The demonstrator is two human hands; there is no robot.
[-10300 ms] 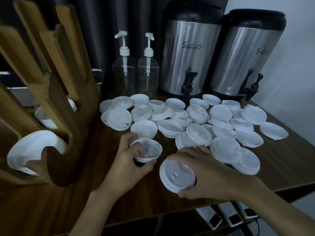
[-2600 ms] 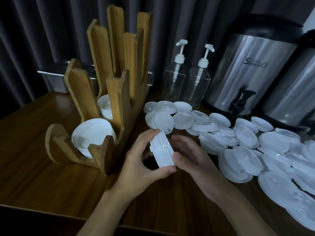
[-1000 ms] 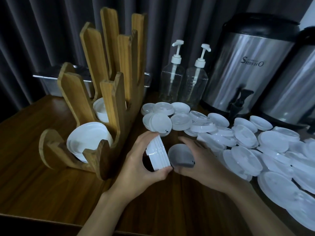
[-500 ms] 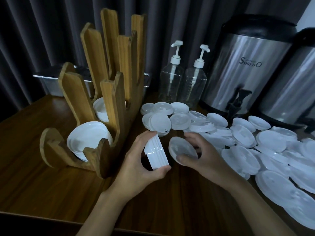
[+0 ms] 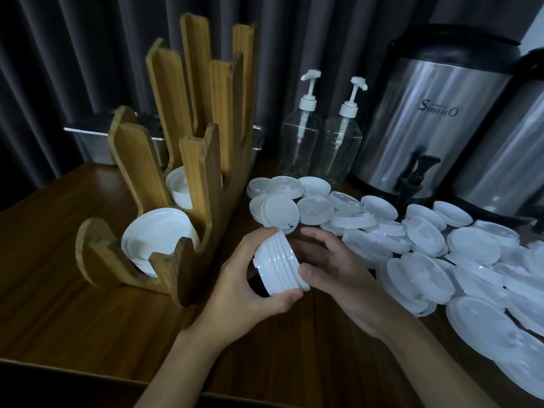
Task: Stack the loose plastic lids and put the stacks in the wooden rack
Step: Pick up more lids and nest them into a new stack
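Observation:
I hold a stack of several white plastic lids [image 5: 278,263] on edge above the table, between both hands. My left hand [image 5: 247,293] wraps the stack from the left and below. My right hand [image 5: 332,269] presses against its right face, thumb on the rim. To the left stands the wooden rack [image 5: 194,178], with a lid stack [image 5: 157,234] in its front slot and another lid stack [image 5: 179,187] in the slot behind. Many loose lids [image 5: 412,240] lie spread over the table to the right.
Two clear pump bottles [image 5: 300,134] stand behind the lids. Two steel drink dispensers [image 5: 432,125] with black taps fill the back right. A metal tray [image 5: 97,139] sits behind the rack. Dark curtains hang at the back. The wooden table [image 5: 88,319] ends close to me.
My right hand has brought a single lid from the table onto the right face of the stack in my left hand. The stack has risen slightly.

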